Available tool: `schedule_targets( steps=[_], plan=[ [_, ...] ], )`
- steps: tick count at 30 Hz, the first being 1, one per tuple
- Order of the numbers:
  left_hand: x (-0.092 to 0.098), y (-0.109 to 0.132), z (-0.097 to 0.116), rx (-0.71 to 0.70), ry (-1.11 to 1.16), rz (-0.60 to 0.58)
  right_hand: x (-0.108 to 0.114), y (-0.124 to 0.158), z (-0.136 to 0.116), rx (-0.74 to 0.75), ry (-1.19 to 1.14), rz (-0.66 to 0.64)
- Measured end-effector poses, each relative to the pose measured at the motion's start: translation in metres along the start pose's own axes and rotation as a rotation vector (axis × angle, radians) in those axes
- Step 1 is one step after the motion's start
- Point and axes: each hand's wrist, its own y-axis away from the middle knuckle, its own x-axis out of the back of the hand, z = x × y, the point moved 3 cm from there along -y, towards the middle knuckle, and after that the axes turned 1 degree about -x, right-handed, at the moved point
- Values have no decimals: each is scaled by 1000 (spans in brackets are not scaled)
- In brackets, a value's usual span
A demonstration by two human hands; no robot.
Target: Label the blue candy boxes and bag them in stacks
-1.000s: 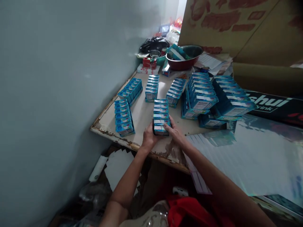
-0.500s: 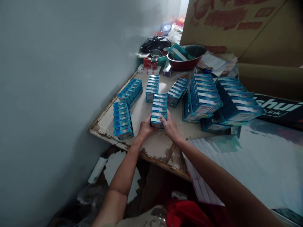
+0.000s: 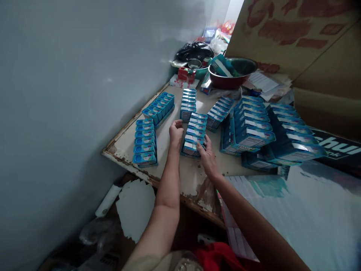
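A blue display tray of upright small packs with white labels (image 3: 195, 131) stands on the worn table in front of me. My right hand (image 3: 207, 153) grips its near right corner, thumb on the front pack and fingers along the side. Left of it, slightly apart, my left hand (image 3: 176, 131) is loosely curled with nothing visible in it. Directly behind is a similar pack tray (image 3: 188, 104). Two more blue trays, a near-left tray (image 3: 144, 143) and a far-left tray (image 3: 159, 108), stand toward the wall. One angled tray (image 3: 220, 113) sits to the right.
Stacked blue trays (image 3: 248, 126) and another stack (image 3: 296, 137) rise at the right. Behind stand a red metal bowl (image 3: 229, 81) and a black plastic bag (image 3: 194, 52). A large carton (image 3: 304, 41) borders the back right; a grey wall (image 3: 70, 94) borders the left.
My left hand has come off the tray's left side and moved forward. My right hand stays on the near right corner. The view has shifted slightly.
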Motion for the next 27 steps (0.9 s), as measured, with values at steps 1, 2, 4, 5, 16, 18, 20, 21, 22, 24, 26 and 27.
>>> schedule_targets(
  steps=[1, 2, 4, 5, 16, 18, 20, 21, 22, 24, 26, 27],
  plan=[
    [-5, -10, 0, 1, -20, 38, 0, 1, 1, -22, -19, 14],
    [-8, -20, 1, -8, -47, 76, 0, 2, 2, -46, -31, 29],
    [-9, -41, 4, -60, -133, 115, -3, 5, 4, -78, -32, 28],
    [-9, -51, 6, -86, -174, 111, -5, 6, 4, -86, -35, 21],
    [-1, -55, 22, -65, -176, 178, -37, -17, -10, -85, 33, 179],
    [6, -21, 31, -65, -160, 135, -41, -23, -10, -64, 63, 184],
    [22, 29, 43, -154, -158, 114, -41, -27, -9, -8, 88, 160],
    [35, 58, 51, -275, -174, 136, -40, -29, -7, 27, 99, 141],
    [51, 89, 57, -425, -237, 192, -39, -31, -6, 58, 111, 130],
    [94, 146, 62, -642, -448, 413, -38, -36, -5, 89, 141, 142],
    [140, 184, 51, -680, -594, 651, -39, -41, -5, 77, 175, 167],
    [159, 192, 41, -639, -620, 698, -41, -44, -6, 60, 185, 169]
  ],
)
